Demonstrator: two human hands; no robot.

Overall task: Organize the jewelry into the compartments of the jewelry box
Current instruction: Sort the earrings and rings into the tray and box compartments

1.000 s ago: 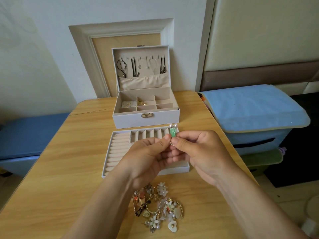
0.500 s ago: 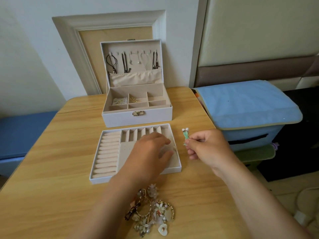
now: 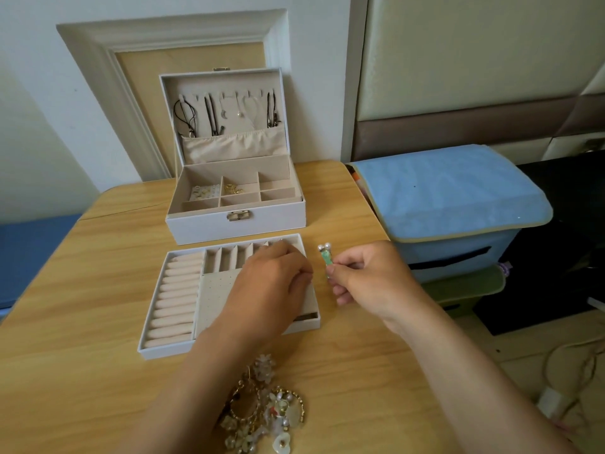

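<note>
Jewelry is sorted at a wooden table (image 3: 82, 257). The right hand (image 3: 370, 280) pinches a green earring (image 3: 326, 257) between thumb and forefinger, pearl end up, just beside the tray (image 3: 170, 350) at its 3 o'clock edge. It seems to be held clear so that it stays untangled while a place is found for it. The left hand (image 3: 271, 283) lies knuckles-up over the tray's right half, its fingertips bent down near the narrow slots at the 1 o'clock corner. Whether it grasps anything cannot be told, as the hand itself hides the fingers. The tray looks like a removable layer, and it sits on the table just in front of the box (image 3: 235, 224), which leaves both levels open to reach. The box stands open at 12 o'clock. Necklaces (image 3: 196, 116) hang in its lid where they can drape freely, and small gold pieces (image 3: 234, 189) lie in two rear compartments. The unsorted pile (image 3: 262, 411) lies at 6 o'clock, nearest the person and within easy reach of either hand. The ring rolls (image 3: 176, 299) on the tray's 9 o'clock side appear bare. Judging by the pile, most of the sorting remains.
</note>
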